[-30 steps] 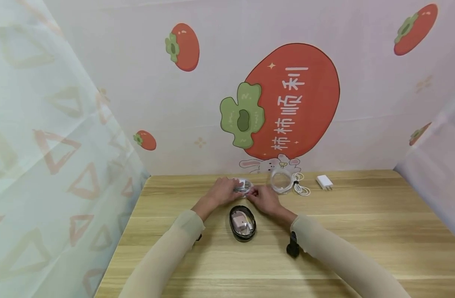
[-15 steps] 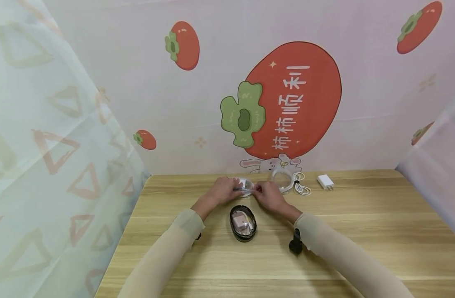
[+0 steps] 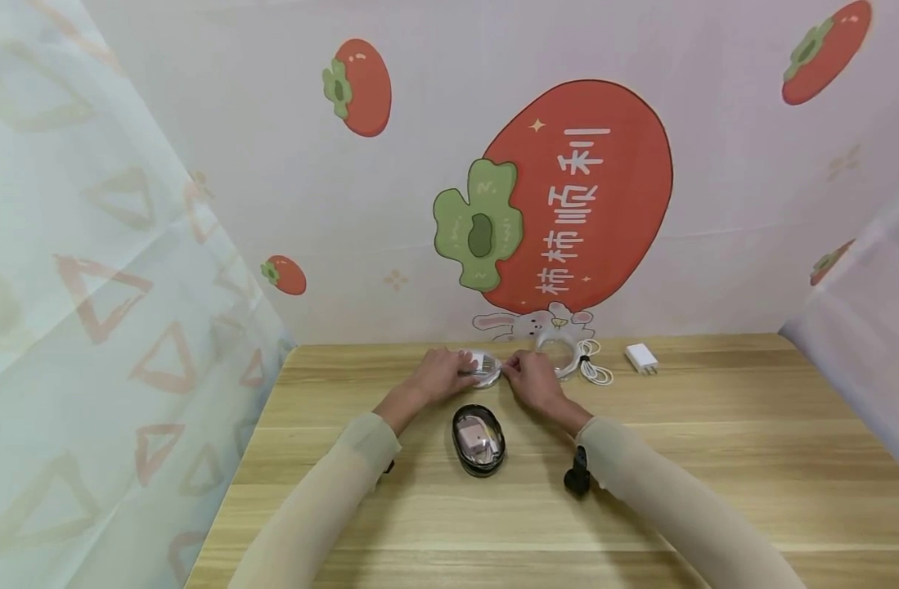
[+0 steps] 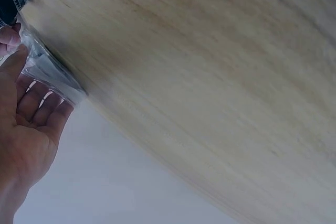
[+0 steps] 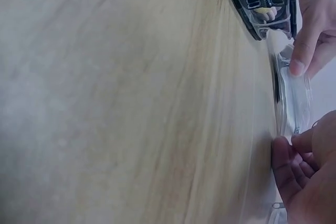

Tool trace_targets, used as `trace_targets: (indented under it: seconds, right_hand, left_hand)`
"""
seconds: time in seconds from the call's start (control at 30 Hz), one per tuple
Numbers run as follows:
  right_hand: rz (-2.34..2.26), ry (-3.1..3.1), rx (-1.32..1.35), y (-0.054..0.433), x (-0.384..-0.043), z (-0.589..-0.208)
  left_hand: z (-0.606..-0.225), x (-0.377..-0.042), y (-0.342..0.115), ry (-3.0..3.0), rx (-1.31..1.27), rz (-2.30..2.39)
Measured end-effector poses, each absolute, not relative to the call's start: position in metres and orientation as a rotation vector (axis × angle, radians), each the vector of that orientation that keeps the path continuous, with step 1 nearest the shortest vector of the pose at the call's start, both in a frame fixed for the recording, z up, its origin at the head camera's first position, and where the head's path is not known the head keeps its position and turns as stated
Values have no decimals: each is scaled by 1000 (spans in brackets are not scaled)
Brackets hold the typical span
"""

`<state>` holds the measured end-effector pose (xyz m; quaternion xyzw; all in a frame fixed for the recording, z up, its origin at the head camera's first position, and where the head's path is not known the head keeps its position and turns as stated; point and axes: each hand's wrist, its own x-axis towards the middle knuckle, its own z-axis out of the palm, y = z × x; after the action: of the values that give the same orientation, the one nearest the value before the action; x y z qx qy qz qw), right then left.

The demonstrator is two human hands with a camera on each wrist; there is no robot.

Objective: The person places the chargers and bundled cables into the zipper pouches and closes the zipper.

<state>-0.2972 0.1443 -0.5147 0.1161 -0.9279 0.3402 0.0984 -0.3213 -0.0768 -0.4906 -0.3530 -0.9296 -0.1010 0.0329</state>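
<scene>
A clear pouch (image 3: 487, 378) with a white charger plug visible inside lies at the back of the table. My left hand (image 3: 436, 376) holds its left side, thumb on top and fingers beneath, as the left wrist view shows (image 4: 31, 124). Thumb and fingertips of my right hand (image 3: 535, 380) pinch the pouch's right edge, where a small zipper pull seems to sit. In the right wrist view the pouch (image 5: 294, 95) stretches between both hands. Whether its zipper is fully closed cannot be made out.
Nearer to me lies a black-rimmed clear zip pouch (image 3: 479, 442) with a pink charger and cable inside. Right of my hands are another round clear pouch (image 3: 569, 370), a bundled white cable (image 3: 598, 375) and a white charger plug (image 3: 641, 357). A printed cloth (image 3: 390, 204) rises behind.
My right hand has shifted a little right and back, its pinch following the pouch's edge. My left hand has kept its hold in nearly the same place.
</scene>
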Motion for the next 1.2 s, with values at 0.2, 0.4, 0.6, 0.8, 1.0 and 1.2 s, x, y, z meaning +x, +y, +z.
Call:
trace_targets:
  seconds: [0.2, 0.4, 0.6, 0.8, 1.0, 1.2]
  right_hand:
    - [1021, -2782, 392, 146, -294, -515]
    - [1039, -2790, 492, 147, -290, -515]
    - [1097, -2778, 629, 148, -289, -516]
    - [1134, -2749, 789, 146, -292, -519]
    - [1165, -2744, 832, 143, -293, -522]
    - [1197, -2733, 846, 144, -292, -521]
  left_hand:
    - [-487, -321, -82, -2917, -1115, -380]
    - [-483, -321, -85, -2991, -1145, -476]
    - [-481, -320, -82, -3020, -1123, -472]
    - [-477, -316, -75, -3004, -1103, -471]
    - [-480, -314, -74, -3004, -1087, -471]
    - [-485, -317, -78, -2993, -1097, -500]
